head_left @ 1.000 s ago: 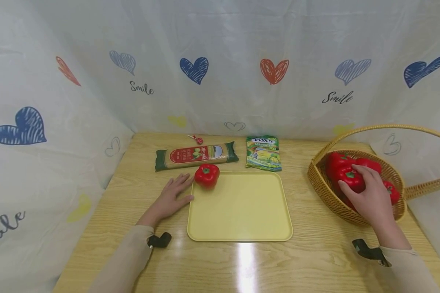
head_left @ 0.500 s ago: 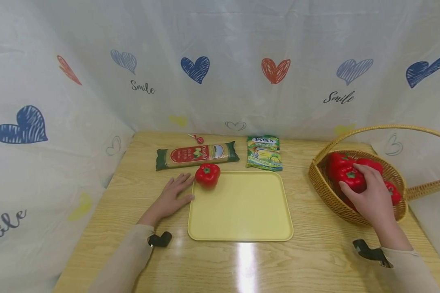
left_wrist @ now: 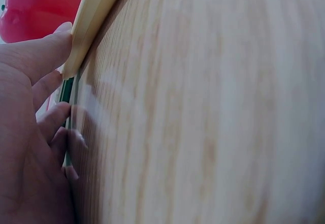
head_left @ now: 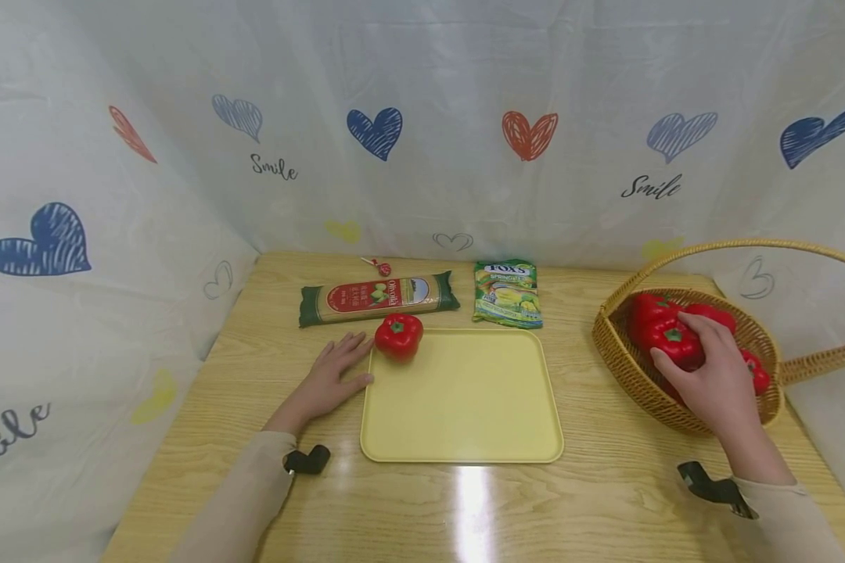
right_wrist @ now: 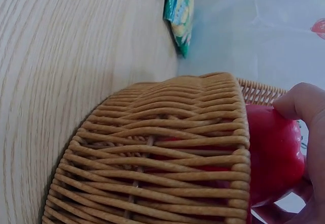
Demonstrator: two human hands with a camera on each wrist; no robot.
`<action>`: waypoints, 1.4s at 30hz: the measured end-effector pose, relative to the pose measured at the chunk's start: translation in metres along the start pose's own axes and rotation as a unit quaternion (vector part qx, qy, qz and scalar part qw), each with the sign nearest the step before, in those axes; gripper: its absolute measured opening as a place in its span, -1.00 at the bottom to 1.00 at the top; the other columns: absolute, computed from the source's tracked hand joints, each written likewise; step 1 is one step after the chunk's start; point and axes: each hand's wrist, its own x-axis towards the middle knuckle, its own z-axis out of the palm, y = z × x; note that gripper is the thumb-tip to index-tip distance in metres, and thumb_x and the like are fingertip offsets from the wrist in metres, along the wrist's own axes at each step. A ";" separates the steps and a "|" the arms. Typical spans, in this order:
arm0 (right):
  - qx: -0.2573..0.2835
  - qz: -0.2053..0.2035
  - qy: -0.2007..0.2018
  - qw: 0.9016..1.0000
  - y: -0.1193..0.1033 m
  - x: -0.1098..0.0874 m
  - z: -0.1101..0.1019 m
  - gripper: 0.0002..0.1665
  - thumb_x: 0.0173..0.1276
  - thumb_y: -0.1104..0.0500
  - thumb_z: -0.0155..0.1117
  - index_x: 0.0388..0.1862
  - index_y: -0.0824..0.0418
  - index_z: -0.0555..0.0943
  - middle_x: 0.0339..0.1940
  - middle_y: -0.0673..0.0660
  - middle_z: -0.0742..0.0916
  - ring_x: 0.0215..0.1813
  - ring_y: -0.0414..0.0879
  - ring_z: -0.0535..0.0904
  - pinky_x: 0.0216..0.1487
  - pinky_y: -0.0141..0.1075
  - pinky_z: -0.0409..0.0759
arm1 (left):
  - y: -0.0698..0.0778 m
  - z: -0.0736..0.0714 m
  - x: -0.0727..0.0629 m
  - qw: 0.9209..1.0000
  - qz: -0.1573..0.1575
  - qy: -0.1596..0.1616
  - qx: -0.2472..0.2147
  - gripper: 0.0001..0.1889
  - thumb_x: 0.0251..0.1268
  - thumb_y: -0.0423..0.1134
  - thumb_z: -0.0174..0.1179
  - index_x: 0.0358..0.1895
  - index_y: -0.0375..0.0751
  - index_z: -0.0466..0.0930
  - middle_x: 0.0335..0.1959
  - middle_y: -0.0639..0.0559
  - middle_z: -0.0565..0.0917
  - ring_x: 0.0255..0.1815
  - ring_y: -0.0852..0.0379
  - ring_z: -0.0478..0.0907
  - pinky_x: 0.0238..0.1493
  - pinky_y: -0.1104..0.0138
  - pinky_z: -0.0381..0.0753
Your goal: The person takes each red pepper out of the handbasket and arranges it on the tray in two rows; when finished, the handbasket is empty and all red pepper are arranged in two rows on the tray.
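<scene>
My right hand (head_left: 718,383) reaches into the wicker basket (head_left: 630,387) and grips a red bell pepper (head_left: 674,344). In the right wrist view, the thumb lies on one side of this pepper (right_wrist: 274,158) and curled fingers on the other. More red peppers (head_left: 651,309) lie around it, partly hidden by the hand. My left hand (head_left: 327,383) rests on the table with fingers spread, thumb and fingertips touching the left rim of the yellow tray (head_left: 465,407). Another red bell pepper (head_left: 398,338) sits in the tray's far left corner, just beyond those fingers.
Behind the tray lie a noodle packet (head_left: 379,299), a lollipop (head_left: 382,269) and a green candy bag (head_left: 508,294). The basket's tall handle (head_left: 760,244) arches over its far side. A printed curtain (head_left: 436,180) borders the wooden table (head_left: 570,508) at the back and sides.
</scene>
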 end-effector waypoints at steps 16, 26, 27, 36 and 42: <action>0.022 -0.022 0.002 1.000 -0.014 -0.001 -0.005 -0.15 0.33 0.08 0.46 0.53 0.23 0.34 0.43 0.45 0.39 0.24 0.51 0.35 -0.04 0.51 0.42 | 0.000 0.000 -0.001 1.000 -0.002 -0.001 0.001 -0.29 0.46 -0.04 0.24 0.57 -0.19 0.25 0.61 -0.22 0.15 0.65 -0.25 -0.10 0.62 -0.12 -0.32; 0.040 -0.036 0.001 0.999 -0.027 -0.004 -0.009 -0.15 0.31 0.12 0.46 0.54 0.20 0.34 0.41 0.44 0.40 0.24 0.49 0.35 -0.03 0.55 0.42 | -0.001 0.001 -0.001 1.000 -0.002 0.002 -0.001 -0.29 0.46 -0.03 0.24 0.57 -0.18 0.25 0.61 -0.21 0.15 0.65 -0.24 -0.10 0.62 -0.13 -0.31; 0.041 -0.038 0.003 0.998 -0.028 -0.004 -0.010 -0.15 0.31 0.13 0.46 0.53 0.20 0.35 0.41 0.43 0.40 0.25 0.48 0.35 -0.02 0.55 0.42 | -0.001 0.001 -0.001 1.000 -0.001 0.002 0.000 -0.29 0.46 -0.03 0.24 0.57 -0.18 0.25 0.61 -0.21 0.15 0.65 -0.24 -0.10 0.62 -0.13 -0.31; 0.052 -0.042 0.004 0.998 -0.038 -0.006 -0.013 -0.15 0.29 0.15 0.48 0.52 0.18 0.37 0.41 0.40 0.41 0.28 0.44 0.34 -0.03 0.54 0.45 | -0.002 0.001 -0.001 1.000 0.001 0.004 0.002 -0.29 0.47 -0.02 0.22 0.57 -0.17 0.25 0.61 -0.22 0.16 0.65 -0.23 -0.09 0.62 -0.12 -0.30; 0.061 -0.049 -0.001 0.997 -0.046 -0.009 -0.011 -0.16 0.25 0.17 0.51 0.49 0.19 0.40 0.42 0.34 0.43 0.29 0.35 0.35 -0.02 0.40 0.53 | -0.002 0.001 -0.001 1.000 0.001 0.007 0.000 -0.30 0.47 -0.01 0.22 0.57 -0.17 0.26 0.61 -0.22 0.16 0.65 -0.23 -0.08 0.62 -0.13 -0.30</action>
